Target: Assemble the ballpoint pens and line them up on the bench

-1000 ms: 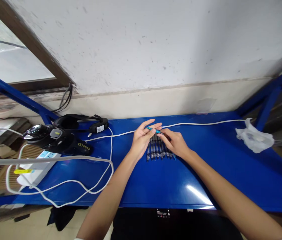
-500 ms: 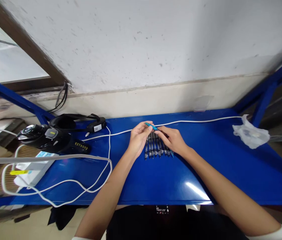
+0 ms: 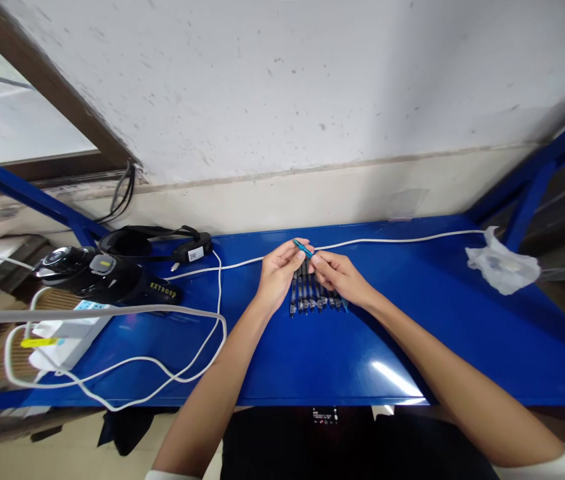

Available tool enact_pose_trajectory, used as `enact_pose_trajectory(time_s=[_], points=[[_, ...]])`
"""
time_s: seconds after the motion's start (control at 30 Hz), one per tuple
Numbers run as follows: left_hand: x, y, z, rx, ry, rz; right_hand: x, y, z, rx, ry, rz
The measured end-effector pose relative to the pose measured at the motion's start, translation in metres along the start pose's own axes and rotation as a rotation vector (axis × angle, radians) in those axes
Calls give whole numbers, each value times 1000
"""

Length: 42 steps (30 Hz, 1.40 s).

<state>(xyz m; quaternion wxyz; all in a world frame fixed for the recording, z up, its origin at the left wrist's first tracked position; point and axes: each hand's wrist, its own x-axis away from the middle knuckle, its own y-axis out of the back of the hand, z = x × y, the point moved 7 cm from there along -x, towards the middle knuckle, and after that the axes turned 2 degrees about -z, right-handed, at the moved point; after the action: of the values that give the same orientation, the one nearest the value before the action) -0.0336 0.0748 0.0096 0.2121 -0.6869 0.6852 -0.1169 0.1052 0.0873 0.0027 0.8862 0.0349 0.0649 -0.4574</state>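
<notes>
And here's the blue pen (image 3: 303, 248), slanting between the two hands above the desk (image 3: 292, 367)! The left hand (image 3: 277, 273) pinches it between thumb and fingers, the right hand (image 3: 339, 273) pinches its near end, and just below them lies a row of dark pens (image 3: 306, 291).

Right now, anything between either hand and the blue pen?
Nothing visible. The left hand pinches the blue pen between thumb and fingers, and the right hand has its fingertips at the lower end. The row of pens lies on the tabletop below, not between.
</notes>
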Motion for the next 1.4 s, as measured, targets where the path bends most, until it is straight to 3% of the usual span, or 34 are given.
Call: enact_pose_trajectory(time_s=[0.1,0.27,0.5,0.63,0.77,0.97,1.1,1.23,1.4], points=[[2,-5,-2,4,-8,16,-1,-2,-3,-96,-37,-15],[4,-9,-3,-30,-25,-11,-2,5,7,71,80,-116],[6,-17,-5,47,35,82,-2,-1,-6,-80,-84,-7],[5,-9,-5,-38,-22,-12,-2,7,10,115,64,-128],[1,6,-3,-58,-53,-146,0,6,25,365,194,-137],[3,-7,-9,-2,-41,-33,2,9,23,379,192,-154],[5,-8,-8,-62,-57,-57,3,8,24,404,210,-153],[2,2,-2,-74,-24,-97,2,6,20,295,148,-99],[0,3,-4,-21,-9,-46,0,-7,-1,-150,-107,43]])
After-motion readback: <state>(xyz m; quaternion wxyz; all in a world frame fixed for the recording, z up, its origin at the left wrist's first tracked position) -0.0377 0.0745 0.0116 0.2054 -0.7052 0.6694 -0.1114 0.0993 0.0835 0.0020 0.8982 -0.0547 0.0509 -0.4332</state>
